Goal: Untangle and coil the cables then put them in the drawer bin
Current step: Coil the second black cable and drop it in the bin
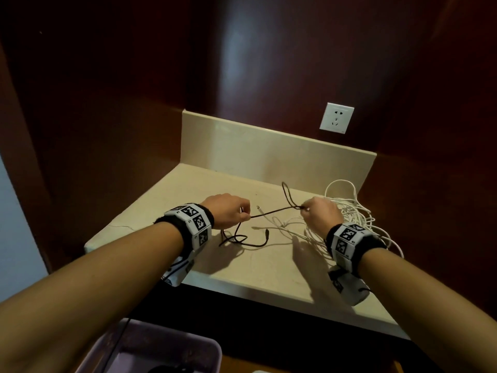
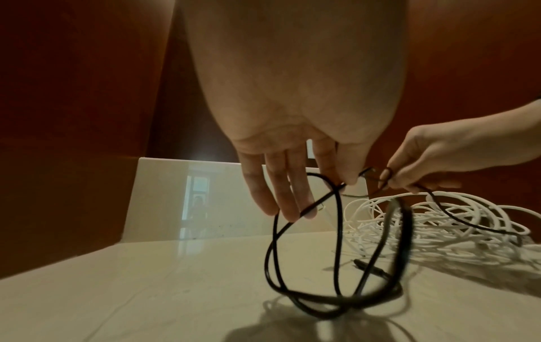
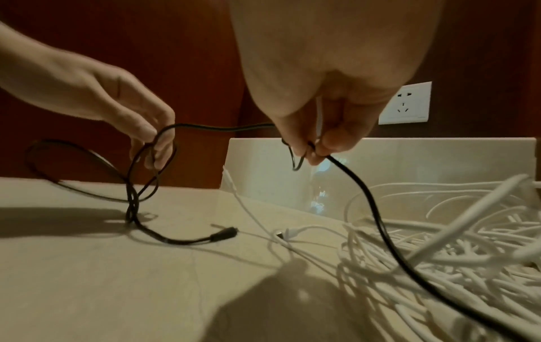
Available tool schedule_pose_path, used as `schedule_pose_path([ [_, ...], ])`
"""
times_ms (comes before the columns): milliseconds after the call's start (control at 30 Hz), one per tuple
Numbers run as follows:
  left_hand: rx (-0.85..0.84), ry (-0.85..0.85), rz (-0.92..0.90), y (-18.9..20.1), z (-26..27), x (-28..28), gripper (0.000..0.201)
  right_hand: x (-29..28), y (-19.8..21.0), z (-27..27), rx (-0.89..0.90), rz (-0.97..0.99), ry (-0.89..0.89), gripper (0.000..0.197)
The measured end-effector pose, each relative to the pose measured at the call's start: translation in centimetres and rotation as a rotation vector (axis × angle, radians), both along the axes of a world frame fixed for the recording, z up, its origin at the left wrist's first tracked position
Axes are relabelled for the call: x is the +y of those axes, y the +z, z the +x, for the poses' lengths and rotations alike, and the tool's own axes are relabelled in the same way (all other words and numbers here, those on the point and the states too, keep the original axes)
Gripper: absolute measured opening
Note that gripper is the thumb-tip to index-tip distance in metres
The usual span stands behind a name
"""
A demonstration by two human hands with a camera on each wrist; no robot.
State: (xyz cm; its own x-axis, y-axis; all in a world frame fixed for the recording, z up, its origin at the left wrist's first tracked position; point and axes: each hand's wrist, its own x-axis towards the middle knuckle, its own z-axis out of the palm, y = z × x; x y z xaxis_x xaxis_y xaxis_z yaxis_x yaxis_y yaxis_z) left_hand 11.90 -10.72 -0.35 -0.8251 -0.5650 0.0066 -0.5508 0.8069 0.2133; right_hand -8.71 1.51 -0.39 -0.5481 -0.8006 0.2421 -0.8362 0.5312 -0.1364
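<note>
A thin black cable [image 1: 271, 212] stretches taut between my two hands above the beige countertop [image 1: 269, 267]. My left hand [image 1: 246, 214] pinches it between thumb and forefinger, the other fingers hanging straight; loose black loops [image 2: 339, 219] droop from it onto the counter. My right hand [image 1: 305, 210] pinches the same cable [image 3: 364, 189] at a small loop, just in front of the white cable tangle [image 1: 355, 214]. The black plug end [image 3: 225, 231] lies free on the counter between the hands. A grey-purple bin [image 1: 174, 333] sits below the counter's front edge at lower left.
The white tangle [image 3: 456, 250] fills the counter's right side, with loose white ends [image 3: 281, 234] trailing toward the middle. A beige backsplash [image 1: 269, 146] and dark red wood walls close the back and sides. A white wall socket [image 1: 336, 118] is above at the right.
</note>
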Motion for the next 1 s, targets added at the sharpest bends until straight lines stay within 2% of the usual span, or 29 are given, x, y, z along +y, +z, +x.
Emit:
schedule_pose_path([
  [167,0.011,0.047,-0.052,0.1,-0.2,0.0,0.027,0.3,1.5,-0.2,-0.125,-0.204,0.047,0.025],
  [400,-0.024,0.160,-0.066,0.1,1.2,-0.5,0.021,-0.2,-0.1,0.9,-0.144,-0.163,0.120,0.019],
  [700,0.164,0.115,-0.117,1.3,-1.3,1.1,0.026,-1.0,0.6,2.1,-0.070,-0.156,0.161,0.021],
  [800,0.211,0.122,-0.149,1.5,-1.6,1.0,0.026,-0.5,0.5,1.5,0.004,-0.081,0.143,0.023],
  [900,0.228,0.184,-0.175,1.5,-0.9,0.2,0.027,0.7,-0.2,-0.1,0.071,0.102,0.047,0.023],
  [1000,0.186,0.263,-0.165,1.3,-0.3,-0.6,0.027,1.9,-0.6,-1.6,0.026,0.151,-0.021,0.026],
])
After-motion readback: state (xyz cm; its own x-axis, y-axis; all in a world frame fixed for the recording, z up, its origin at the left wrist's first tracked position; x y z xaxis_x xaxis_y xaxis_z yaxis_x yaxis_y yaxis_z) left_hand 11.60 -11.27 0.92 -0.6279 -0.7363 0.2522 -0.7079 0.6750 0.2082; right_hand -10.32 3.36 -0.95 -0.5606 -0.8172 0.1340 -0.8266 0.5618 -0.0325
